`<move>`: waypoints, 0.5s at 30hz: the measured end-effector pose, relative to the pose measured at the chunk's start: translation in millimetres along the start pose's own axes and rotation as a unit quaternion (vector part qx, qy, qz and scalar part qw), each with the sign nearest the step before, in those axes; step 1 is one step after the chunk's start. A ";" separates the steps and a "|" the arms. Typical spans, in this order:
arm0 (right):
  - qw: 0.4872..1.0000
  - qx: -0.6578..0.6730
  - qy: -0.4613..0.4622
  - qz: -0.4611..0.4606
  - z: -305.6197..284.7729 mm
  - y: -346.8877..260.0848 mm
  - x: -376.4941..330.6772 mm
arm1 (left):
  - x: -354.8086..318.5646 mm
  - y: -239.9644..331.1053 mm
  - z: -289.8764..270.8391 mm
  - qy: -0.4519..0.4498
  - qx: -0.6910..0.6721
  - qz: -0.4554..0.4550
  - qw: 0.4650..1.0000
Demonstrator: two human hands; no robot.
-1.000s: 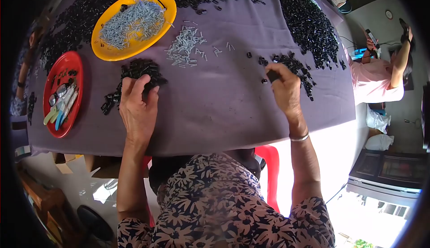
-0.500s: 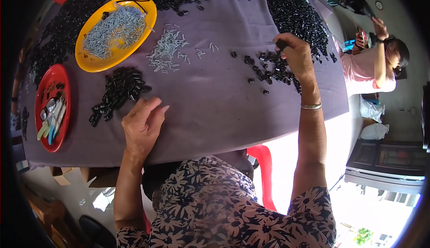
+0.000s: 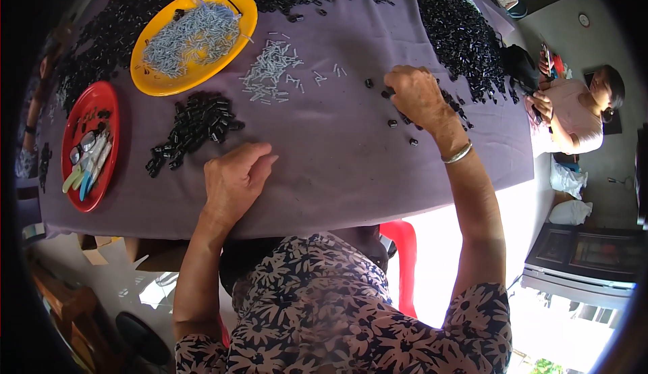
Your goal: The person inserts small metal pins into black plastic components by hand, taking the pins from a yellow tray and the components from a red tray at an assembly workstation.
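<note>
My right hand (image 3: 420, 97) is over a small spread of loose black cylindrical pieces (image 3: 393, 123), back upward, fingers curled down. Its fingertips and whatever they hold are hidden; one black piece shows beside them. My left hand (image 3: 236, 179) rests by the near side of the table, fingers curled together with the thumb close to them; what it holds, if anything, is out of sight. Just beyond it lies a heap of black cylindrical pieces (image 3: 202, 121). Between the hands and farther back is a pile of thin grey pins (image 3: 270, 70), with a few strays.
A yellow plate (image 3: 145, 85) of grey pins stands at back left. A red tray (image 3: 113, 131) holds tools with light-coloured handles. Large black heaps (image 3: 459, 43) line the far side of the purple cloth (image 3: 324, 171). Another person (image 3: 574, 104) sits at right.
My right hand has moved left, back over the loose black pieces, and turned knuckles up; a dark piece in its pinch earlier is now hidden. The other person's raised hand has come down.
</note>
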State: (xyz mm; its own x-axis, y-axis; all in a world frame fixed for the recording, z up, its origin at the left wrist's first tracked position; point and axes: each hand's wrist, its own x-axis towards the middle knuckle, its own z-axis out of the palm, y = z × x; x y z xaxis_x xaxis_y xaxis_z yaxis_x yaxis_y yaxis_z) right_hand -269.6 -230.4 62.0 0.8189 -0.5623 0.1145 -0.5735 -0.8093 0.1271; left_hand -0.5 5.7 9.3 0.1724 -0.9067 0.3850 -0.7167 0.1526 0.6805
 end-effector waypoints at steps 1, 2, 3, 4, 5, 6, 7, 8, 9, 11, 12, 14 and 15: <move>1.000 0.001 0.001 -0.002 0.8 0.5 2.9 | -0.9 -1.2 0.0 -0.002 -0.002 0.009 1.000; 0.999 -0.008 -0.024 0.033 1.6 3.2 5.4 | -1.5 -1.8 0.3 0.000 0.000 0.007 1.000; 0.996 -0.020 -0.050 0.068 -0.6 5.4 7.5 | -0.9 -2.0 1.4 0.005 -0.007 0.011 1.000; 0.996 -0.021 -0.048 0.066 -4.2 7.3 7.9 | -0.7 -2.2 2.0 0.010 -0.014 0.015 1.000; 0.990 0.084 -0.052 0.105 -9.0 9.4 7.8 | -0.8 -2.6 2.4 0.013 -0.014 0.014 1.000; 0.970 0.189 -0.057 0.141 -12.2 10.0 8.8 | -1.7 -2.9 3.3 0.024 -0.035 0.011 0.999; 0.953 0.264 0.005 0.148 -11.2 4.2 5.8 | -1.5 -2.0 3.5 0.036 -0.057 0.007 0.998; 0.954 0.264 0.004 0.144 -9.7 -4.1 1.1 | 0.2 0.5 2.6 0.039 -0.056 0.006 0.998; 0.898 0.410 0.046 0.152 -9.7 -31.7 0.9 | -0.3 2.9 -1.6 0.043 -0.090 -0.028 0.995; 0.814 0.556 0.104 0.130 -6.5 -83.4 -4.7 | 2.6 6.4 -5.3 0.046 -0.130 -0.052 0.989; 0.806 0.572 0.118 0.097 0.8 -108.6 -5.3 | 3.3 6.7 -5.6 0.033 -0.175 -0.057 0.982; 0.789 0.596 0.120 0.087 -0.9 -152.8 -5.2 | 2.5 5.3 -4.8 0.021 -0.219 -0.062 0.974; 0.777 0.614 0.105 0.093 2.5 -167.6 -5.4 | 0.6 3.3 -0.6 0.023 -0.224 -0.053 0.973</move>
State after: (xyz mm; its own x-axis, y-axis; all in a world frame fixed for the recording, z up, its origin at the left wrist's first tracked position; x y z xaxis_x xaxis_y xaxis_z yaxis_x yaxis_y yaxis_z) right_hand -177.8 -92.2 37.7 0.6297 -0.7525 0.1929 -0.1234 -0.3420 -0.9316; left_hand -2.3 5.9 12.2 0.2670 -0.9093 0.3194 -0.3284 0.2258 0.9172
